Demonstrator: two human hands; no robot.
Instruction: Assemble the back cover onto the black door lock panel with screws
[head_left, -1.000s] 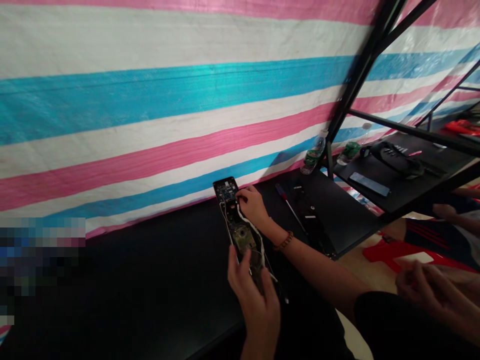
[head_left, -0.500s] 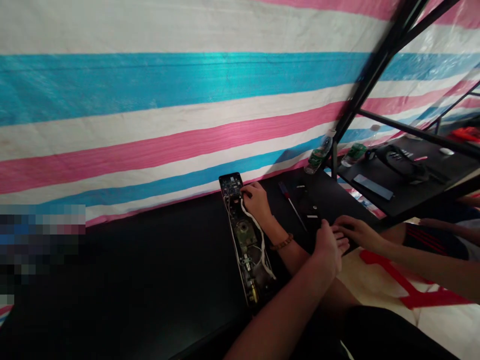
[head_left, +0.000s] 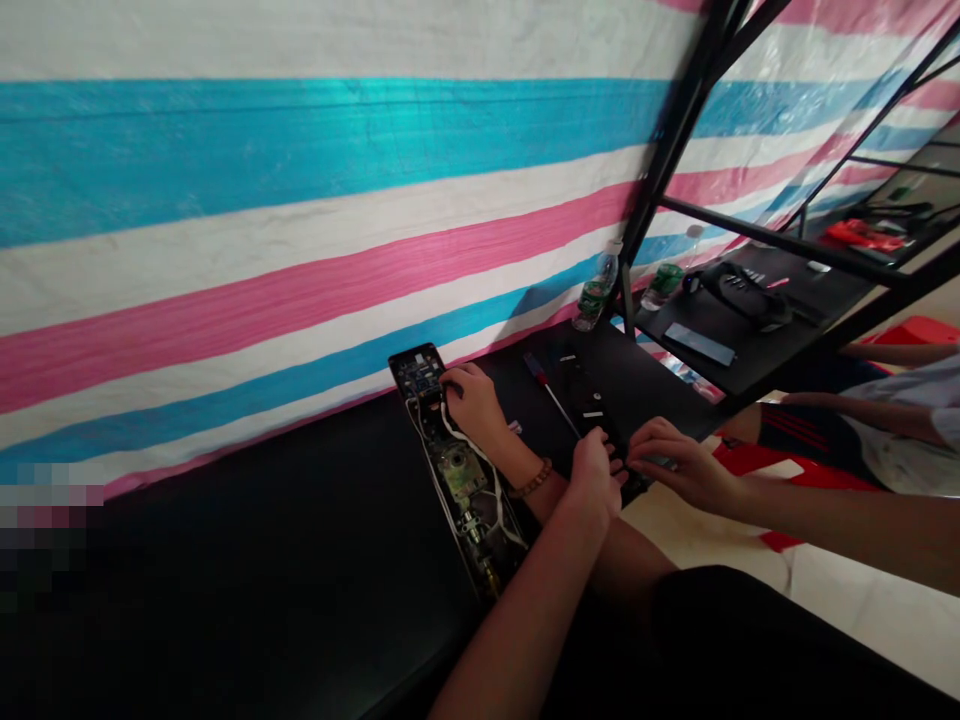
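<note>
Housing [head_left: 438, 490], long, dark, open-faced, lies on black counter [head_left: 247, 560], far end close to striped sheet [head_left: 300, 250], near end toward the wearer. Inside, from the far end: circuit board [head_left: 418, 375], brass-toned plate [head_left: 461, 473] with round centre, gold-coloured cylinder [head_left: 491, 580] near the close end. White cable [head_left: 469, 437] runs along the right side.

Right hand [head_left: 474, 402], wooden-looking bracelet [head_left: 532, 480] at wrist, is at the right edge of the board. Grip: fingers bent, tips drawn close together by the cable's upper end; cannot tell whether anything is pinched.

Left hand [head_left: 596, 480] is off the housing, its forearm crossing over the right one. Grip loosely spread, fingers toward a co-worker's hand [head_left: 679, 465], which comes in from the right with a small object [head_left: 664, 462] at its fingers. Object too small to identify; contact between the two hands unclear.

Right of the housing: screwdriver [head_left: 553, 396], red and blue handle, shaft slanting toward the left hand. Just beside it, dark parts with pale patches, outlines hard to read. Plastic bottle [head_left: 598, 290], green label, stands at the back, tilted in view, by black metal frame [head_left: 649, 195]. Beyond the frame, second bottle [head_left: 663, 287] and flat grey bar [head_left: 700, 343] on another dark surface.
</note>
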